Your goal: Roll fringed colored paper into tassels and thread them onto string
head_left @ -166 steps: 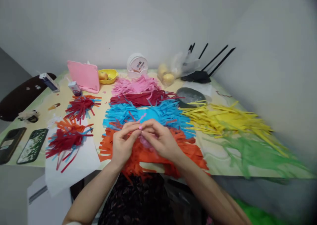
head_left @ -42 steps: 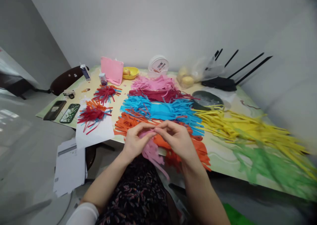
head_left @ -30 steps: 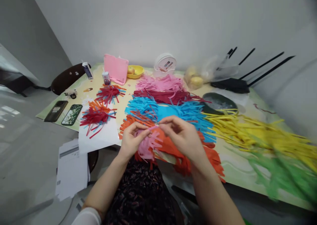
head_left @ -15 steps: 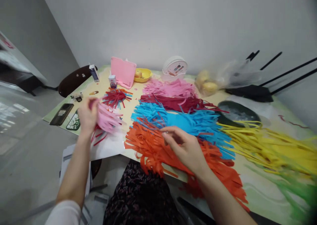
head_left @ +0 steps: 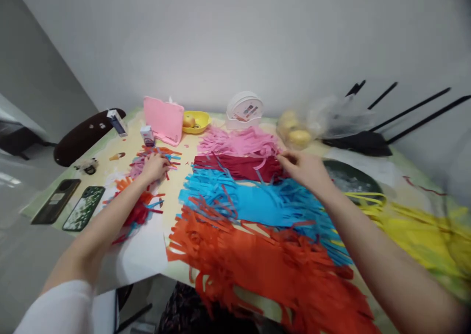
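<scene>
Head camera shows the pink tassel (head_left: 137, 167) lying on the far heap of tassels (head_left: 164, 153), at about ten o'clock from the blue fringed sheet (head_left: 253, 204). The left hand (head_left: 154, 167) rests on it with fingers curled down, and I cannot tell whether they pinch it or have let go. Half a second ago this hand carried the tassel in the air over the nearer heap (head_left: 137, 212); a second ago both hands worked it together at the table's front edge. It has thus left the shared hold and reached the heap, which I judge to mean this piece is laid with the others. The right hand (head_left: 303, 168), then low over the orange fringed sheet (head_left: 265, 265), is now up at one o'clock, its fingertips (head_left: 285, 159) at the right end of the maroon fringed sheet (head_left: 235, 166), just below the pink fringed sheet (head_left: 239, 141). Blur hides whether they grip a strip. Yellow strips (head_left: 423, 221) spread at three o'clock, and a dark plate (head_left: 353, 182) lies just right of that hand. Two phones (head_left: 69, 205) lie at nine o'clock. A pink stand (head_left: 164, 120), a yellow bowl (head_left: 196, 122) and a white round tub (head_left: 245, 111) line the far edge at twelve.
</scene>
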### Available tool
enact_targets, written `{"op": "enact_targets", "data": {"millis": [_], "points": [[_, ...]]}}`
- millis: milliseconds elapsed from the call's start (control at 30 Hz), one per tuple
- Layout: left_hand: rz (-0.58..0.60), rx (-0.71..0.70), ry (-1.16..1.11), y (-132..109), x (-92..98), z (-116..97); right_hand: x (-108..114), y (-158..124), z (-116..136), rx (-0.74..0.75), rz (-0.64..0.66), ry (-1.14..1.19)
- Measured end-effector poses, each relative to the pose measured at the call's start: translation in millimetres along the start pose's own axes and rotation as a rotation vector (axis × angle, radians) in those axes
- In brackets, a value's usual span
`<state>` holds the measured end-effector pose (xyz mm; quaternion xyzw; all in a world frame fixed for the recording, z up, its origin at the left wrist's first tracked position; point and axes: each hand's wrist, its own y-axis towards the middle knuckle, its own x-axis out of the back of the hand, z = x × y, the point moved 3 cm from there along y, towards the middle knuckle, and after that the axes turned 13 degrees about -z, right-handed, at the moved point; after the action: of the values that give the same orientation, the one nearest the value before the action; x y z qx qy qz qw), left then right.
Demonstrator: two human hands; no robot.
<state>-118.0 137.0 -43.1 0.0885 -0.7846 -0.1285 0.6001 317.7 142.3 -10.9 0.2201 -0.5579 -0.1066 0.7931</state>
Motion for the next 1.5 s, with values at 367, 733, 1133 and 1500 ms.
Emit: {"op": "enact_targets", "data": {"millis": [367,733,1133,1500], "points": [[0.149,-0.591,0.085,81.4,-51.3,-205.4,-117.8,89.3,3.6,0.28,0.36,-0.278],[0.281,-0.516,0.194,112.1,-135.3,-219.5,-116.0,92.8,-33.9,0.438,0.297,-0.334],[0.206,-0.49,0.147,120.3,-125.3,-211.1,-119.7,87.9,-26.8,0.478,0.275,-0.229],[0.135,-0.449,0.157,123.5,-125.0,-212.1,-133.4,110.9,-34.6,0.289,0.3,-0.136]]}}
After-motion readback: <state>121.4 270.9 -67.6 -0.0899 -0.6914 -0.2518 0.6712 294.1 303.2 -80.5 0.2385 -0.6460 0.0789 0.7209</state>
